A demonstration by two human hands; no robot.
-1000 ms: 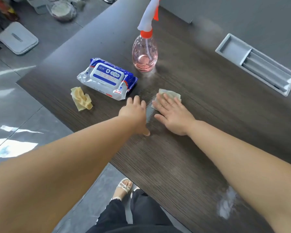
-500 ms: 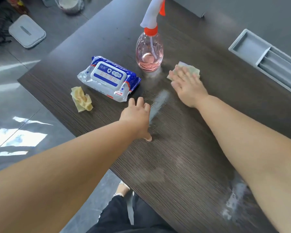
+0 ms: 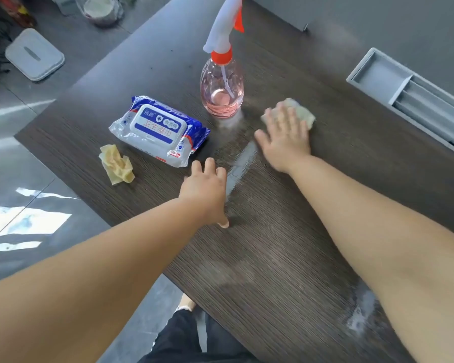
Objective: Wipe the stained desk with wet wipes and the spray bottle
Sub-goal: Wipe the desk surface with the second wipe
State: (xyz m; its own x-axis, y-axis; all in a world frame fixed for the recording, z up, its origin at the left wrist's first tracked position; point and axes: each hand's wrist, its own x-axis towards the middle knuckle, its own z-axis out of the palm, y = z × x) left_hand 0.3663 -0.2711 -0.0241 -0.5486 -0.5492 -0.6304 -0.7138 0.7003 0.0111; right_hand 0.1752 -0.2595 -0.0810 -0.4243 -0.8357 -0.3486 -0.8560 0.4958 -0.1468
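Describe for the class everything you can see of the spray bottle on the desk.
The spray bottle stands upright on the dark wood-grain desk, beyond the pack of wet wipes and to the left of the right hand. Its rounded body looks like clear pink-tinted plastic, with a low pool of pink liquid and a thin dip tube inside. An orange collar joins a white spray head with an orange trigger; the top is cut off. Nothing but the desk touches it.

Grey lid (image 3: 34, 54) on floor; recessed grey tray (image 3: 409, 96).
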